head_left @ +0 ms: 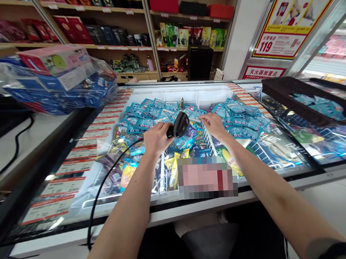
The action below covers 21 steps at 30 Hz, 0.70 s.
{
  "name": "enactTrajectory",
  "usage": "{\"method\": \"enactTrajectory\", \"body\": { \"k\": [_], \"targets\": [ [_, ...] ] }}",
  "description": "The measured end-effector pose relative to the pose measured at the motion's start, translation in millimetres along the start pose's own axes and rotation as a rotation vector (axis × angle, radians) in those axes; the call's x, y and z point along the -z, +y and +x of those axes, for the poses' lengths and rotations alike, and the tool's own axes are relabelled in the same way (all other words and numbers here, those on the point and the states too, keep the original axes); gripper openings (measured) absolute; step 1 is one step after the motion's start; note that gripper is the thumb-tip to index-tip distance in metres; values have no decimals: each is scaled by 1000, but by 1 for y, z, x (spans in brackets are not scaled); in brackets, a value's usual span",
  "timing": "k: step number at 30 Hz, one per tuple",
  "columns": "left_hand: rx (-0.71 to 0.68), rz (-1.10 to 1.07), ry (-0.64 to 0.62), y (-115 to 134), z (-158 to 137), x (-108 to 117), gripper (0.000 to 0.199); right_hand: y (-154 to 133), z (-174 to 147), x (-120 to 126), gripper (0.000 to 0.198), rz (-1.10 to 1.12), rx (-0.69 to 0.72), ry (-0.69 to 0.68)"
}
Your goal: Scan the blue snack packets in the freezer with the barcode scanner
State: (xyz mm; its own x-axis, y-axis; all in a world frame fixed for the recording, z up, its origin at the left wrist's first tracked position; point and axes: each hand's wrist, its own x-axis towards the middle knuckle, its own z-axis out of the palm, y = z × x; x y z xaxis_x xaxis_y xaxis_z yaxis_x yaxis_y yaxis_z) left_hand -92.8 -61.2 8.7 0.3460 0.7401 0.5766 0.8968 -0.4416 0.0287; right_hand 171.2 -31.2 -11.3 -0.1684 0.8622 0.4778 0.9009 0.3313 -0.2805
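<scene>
My left hand (156, 138) is closed around the handle of a black barcode scanner (181, 125), whose cable trails down to the left. The scanner's head tilts up and to the right above the freezer. My right hand (214, 125) pinches the edge of a blue packet (196, 114), just right of the scanner. To the left of the scanner lies a spread of similar blue packets (139, 116), and to the right of my right hand lies another pile (242, 115). Under the glass, yellow, purple and blue wrapped packs show between white wire dividers (208, 141).
A plastic bag of boxes (67, 83) stands on the left. On the right is a dark basket (294, 94) holding more blue packets. Price labels (94, 142) line the freezer's left side. Stocked shelves (101, 10) stand behind. A blurred patch (207, 178) covers the front edge.
</scene>
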Motion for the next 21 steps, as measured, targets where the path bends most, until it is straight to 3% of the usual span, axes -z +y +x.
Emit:
{"method": "enactTrajectory", "body": {
  "k": [4,10,17,21],
  "targets": [
    [-41,-17,-30,1,-1,1,27,7,4,-7,41,-101,-25,100],
    [-85,-13,-72,1,-2,0,27,5,15,-9,48,-173,-84,-29],
    [-106,-16,-68,2,-2,1,27,4,22,-1,42,-45,-234,-87],
    [-110,-2,-72,3,-3,3,27,5,25,2,75,82,-274,-159]
  ]
}}
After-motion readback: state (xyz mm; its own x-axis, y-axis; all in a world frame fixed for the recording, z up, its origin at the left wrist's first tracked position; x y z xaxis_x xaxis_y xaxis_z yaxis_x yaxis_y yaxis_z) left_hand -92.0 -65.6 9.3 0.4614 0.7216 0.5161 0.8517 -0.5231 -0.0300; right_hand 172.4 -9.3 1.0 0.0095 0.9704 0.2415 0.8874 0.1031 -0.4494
